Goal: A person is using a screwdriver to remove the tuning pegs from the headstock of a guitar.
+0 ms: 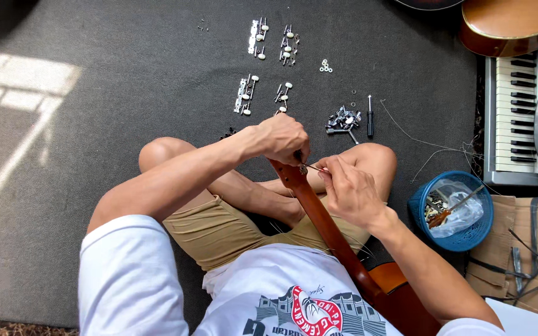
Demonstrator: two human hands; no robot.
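Observation:
I sit cross-legged on a dark mat with a brown guitar neck lying across my lap, its head pointing away from me. My left hand is closed over the head of the neck, gripping it. My right hand pinches a thin metal guitar string between thumb and fingers, right beside the head. The head itself is mostly hidden under my left hand.
Several sets of white-knobbed tuning pegs lie on the dark mat ahead. A pile of dark metal parts and a small screwdriver lie near my knee. A blue basket stands right, a keyboard and cardboard beyond.

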